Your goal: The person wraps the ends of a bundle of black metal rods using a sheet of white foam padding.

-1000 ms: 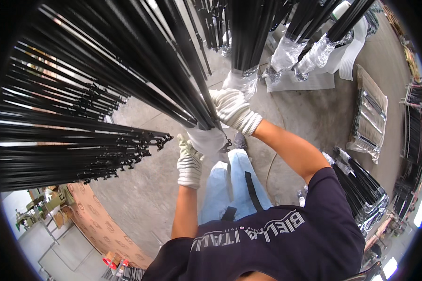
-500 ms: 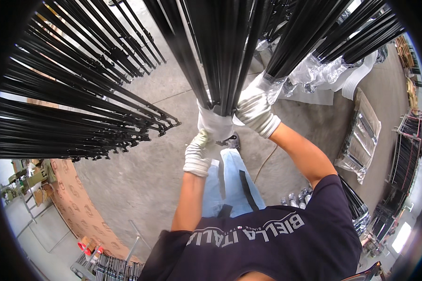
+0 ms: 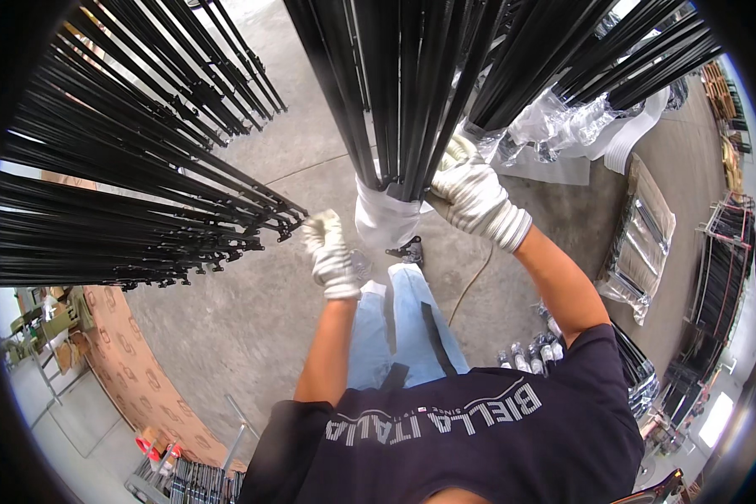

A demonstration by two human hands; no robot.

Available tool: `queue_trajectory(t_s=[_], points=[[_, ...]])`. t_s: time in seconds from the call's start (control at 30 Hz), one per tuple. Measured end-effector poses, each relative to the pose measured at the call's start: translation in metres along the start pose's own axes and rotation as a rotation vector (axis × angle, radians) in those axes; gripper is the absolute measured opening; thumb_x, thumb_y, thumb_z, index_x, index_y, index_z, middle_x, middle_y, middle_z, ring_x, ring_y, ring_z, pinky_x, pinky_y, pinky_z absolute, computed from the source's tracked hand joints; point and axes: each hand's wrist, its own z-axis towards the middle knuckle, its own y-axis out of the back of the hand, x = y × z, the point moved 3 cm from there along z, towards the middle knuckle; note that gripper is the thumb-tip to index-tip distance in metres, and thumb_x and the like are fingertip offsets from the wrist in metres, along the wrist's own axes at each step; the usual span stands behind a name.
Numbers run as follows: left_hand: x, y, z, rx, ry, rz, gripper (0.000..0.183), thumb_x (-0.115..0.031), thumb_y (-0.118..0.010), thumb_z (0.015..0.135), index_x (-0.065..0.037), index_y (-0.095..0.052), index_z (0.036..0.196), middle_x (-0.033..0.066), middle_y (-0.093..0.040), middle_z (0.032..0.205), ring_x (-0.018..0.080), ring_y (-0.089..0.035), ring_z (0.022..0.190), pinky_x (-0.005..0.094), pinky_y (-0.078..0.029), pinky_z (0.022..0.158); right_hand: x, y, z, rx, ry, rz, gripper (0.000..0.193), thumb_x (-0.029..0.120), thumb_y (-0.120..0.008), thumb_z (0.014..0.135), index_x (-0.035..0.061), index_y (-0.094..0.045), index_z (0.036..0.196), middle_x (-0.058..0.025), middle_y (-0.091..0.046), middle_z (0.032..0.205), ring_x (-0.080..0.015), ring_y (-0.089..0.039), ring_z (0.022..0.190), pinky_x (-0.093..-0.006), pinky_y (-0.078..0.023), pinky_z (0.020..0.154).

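Observation:
A bundle of long black metal rods (image 3: pixel 399 109) hangs in front of me, its lower ends sleeved in white foam wrap (image 3: pixel 386 220). My right hand (image 3: pixel 477 191), in a white knitted glove, closes on the right side of the bundle just above the wrap; part of its fingers is hidden. To the left, apart from the bundle, my gloved left hand (image 3: pixel 329 252) has its fingers curled closed. A small piece of clear film (image 3: pixel 360 265) shows beside that hand; whether the fingers hold it is unclear. The hand is close to the tips of other hanging rods (image 3: pixel 252 189).
More rods with clear-wrapped ends (image 3: pixel 554 126) hang at the right. A plastic-covered flat pack (image 3: pixel 643 239) lies on the concrete floor (image 3: pixel 218 336). Wrapped rod ends (image 3: pixel 533 353) sit near my right side. Brown printed cardboard (image 3: pixel 134 361) stands at the left; a cable (image 3: pixel 469 294) crosses the floor.
My left hand has come away from the foam-wrapped end and moved left and up. My right hand stays at the bundle, which has shifted slightly right in view.

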Motion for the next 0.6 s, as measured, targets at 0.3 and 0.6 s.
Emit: queue_trajectory(t_s=[0.3, 0.6], points=[[-0.077, -0.059, -0.01, 0.96, -0.042, -0.067, 0.048, 0.001, -0.075, 0.053, -0.003, -0.059, 0.098, 0.0039, -0.063, 0.088, 0.0135, -0.059, 0.081, 0.0272, -0.048, 0.076, -0.005, 0.004, -0.028, 0.295, -0.253, 0.466, 0.019, 0.018, -0.065, 0.065, 0.0097, -0.048, 0.062, -0.0063, -0.044, 0.057, -0.024, -0.046, 0.067, -0.034, -0.039, 0.067], [-0.072, -0.058, -0.009, 0.99, 0.045, -0.014, 0.057, -0.01, -0.076, 0.055, -0.006, -0.054, 0.107, 0.0075, -0.06, 0.102, 0.0193, -0.057, 0.095, 0.0325, -0.045, 0.085, 0.001, 0.039, -0.087, 0.266, -0.788, 1.208, 0.021, 0.015, -0.063, 0.075, 0.0055, -0.047, 0.065, 0.006, -0.041, 0.06, -0.0043, -0.038, 0.059, -0.0223, -0.033, 0.052]])
